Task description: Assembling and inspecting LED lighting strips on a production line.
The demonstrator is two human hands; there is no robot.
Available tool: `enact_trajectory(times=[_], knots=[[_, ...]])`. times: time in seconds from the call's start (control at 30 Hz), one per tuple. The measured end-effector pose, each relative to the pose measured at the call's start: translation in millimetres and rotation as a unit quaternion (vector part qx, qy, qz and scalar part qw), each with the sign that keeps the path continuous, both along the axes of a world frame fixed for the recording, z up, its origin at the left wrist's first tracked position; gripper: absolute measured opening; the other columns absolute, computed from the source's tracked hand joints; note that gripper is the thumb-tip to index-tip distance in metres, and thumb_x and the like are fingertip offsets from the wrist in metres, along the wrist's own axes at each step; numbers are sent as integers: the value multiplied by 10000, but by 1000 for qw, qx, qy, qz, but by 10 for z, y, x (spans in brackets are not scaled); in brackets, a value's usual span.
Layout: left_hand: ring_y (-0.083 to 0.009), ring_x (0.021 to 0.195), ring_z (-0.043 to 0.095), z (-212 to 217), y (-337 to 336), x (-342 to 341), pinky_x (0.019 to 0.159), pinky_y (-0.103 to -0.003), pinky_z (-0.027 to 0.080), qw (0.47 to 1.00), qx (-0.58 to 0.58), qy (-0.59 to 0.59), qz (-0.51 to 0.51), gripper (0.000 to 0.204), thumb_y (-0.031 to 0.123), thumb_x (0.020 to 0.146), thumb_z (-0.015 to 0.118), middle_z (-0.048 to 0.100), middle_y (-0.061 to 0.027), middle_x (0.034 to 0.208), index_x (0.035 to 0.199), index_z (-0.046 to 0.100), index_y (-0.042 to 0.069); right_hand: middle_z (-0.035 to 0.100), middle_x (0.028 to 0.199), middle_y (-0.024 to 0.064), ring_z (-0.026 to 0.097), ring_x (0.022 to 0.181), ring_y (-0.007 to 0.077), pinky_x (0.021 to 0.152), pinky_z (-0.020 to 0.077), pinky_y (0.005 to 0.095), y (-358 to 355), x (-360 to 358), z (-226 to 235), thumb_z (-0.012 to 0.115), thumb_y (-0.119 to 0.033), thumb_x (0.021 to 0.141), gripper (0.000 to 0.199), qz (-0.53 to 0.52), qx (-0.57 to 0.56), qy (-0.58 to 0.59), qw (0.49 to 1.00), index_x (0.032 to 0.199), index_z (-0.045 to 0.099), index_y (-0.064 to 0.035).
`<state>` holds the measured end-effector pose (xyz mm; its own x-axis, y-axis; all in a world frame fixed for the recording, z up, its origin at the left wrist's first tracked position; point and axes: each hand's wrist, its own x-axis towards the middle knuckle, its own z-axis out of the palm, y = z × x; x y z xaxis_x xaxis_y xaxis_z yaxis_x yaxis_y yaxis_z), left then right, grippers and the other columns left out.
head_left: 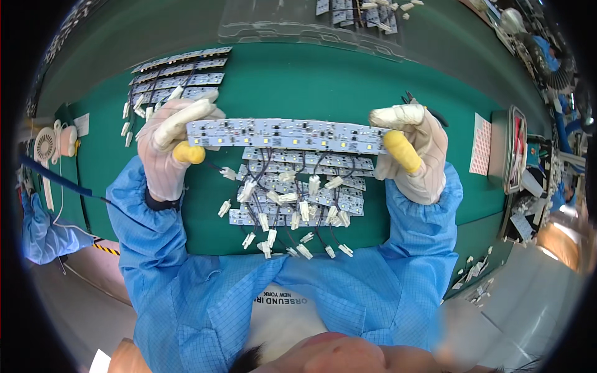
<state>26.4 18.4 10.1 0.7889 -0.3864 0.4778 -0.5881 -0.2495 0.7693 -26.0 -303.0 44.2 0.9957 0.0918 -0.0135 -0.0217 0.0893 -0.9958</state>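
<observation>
A long white LED circuit board strip [286,135] is held up level between my two gloved hands. My left hand [176,133] pinches its left end, with a yellow cover on the thumb. At the right end, my right hand [410,143] grips the strip between a yellow-covered thumb and a white-covered finger. Dark wires with white connectors [249,188] hang below it. Under the held strip, several more LED boards [336,199] lie in overlapping rows on the green mat [292,81], their wired connectors spread toward me.
More LED strips [180,71] lie stacked at the far left. Pliers [435,115] sit just behind my right hand. A clear plastic tray [298,34] stands at the back, a metal-rimmed bin [515,149] at the right. On the left is a small white fan [45,144].
</observation>
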Motion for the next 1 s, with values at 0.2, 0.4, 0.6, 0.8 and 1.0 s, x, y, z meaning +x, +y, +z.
enact_trajectory(times=[0.2, 0.4, 0.6, 0.8, 1.0], knots=[[-246, 877, 626, -51, 4, 37, 767, -331, 496, 999, 2, -48, -11, 510, 445, 844, 549, 618, -181, 1063, 1142, 565, 32, 633, 826, 108, 520, 449, 84, 390, 407, 185, 26, -11, 54, 680, -176, 808, 357, -6, 23, 4, 1000, 1041, 550, 60], [-212, 852, 629, 74, -51, 2, 827, -350, 468, 997, 52, 49, 40, 523, 486, 885, 468, 637, -145, 1038, 1125, 589, 37, 632, 858, 146, 557, 474, 103, 374, 409, 179, 20, 3, 73, 654, -330, 824, 513, 39, 35, -24, 998, 1100, 511, 78], [-204, 855, 630, 48, -76, 48, 1005, -436, 321, 988, 139, -1, 62, 635, 575, 899, 328, 656, -103, 974, 1090, 623, 45, 642, 830, 186, 550, 440, 104, 370, 420, 170, -7, 21, 67, 611, -453, 829, 622, 75, 69, -1, 995, 1117, 502, 87], [-188, 777, 623, 67, -76, 33, 881, -368, 411, 987, 143, 5, 71, 615, 556, 887, 404, 650, -113, 948, 1102, 613, 19, 644, 822, 195, 545, 416, 90, 351, 409, 164, -10, 20, 34, 636, -411, 821, 592, 68, 62, -34, 995, 1105, 506, 92], [-154, 720, 609, -13, -27, -15, 693, -253, 477, 998, -12, 40, 53, 616, 516, 846, 519, 637, -129, 910, 1144, 582, -20, 590, 1042, 187, 589, 524, 114, 402, 462, 171, -42, 54, -8, 760, -473, 671, 804, 44, 32, -12, 998, 1122, 458, 121]])
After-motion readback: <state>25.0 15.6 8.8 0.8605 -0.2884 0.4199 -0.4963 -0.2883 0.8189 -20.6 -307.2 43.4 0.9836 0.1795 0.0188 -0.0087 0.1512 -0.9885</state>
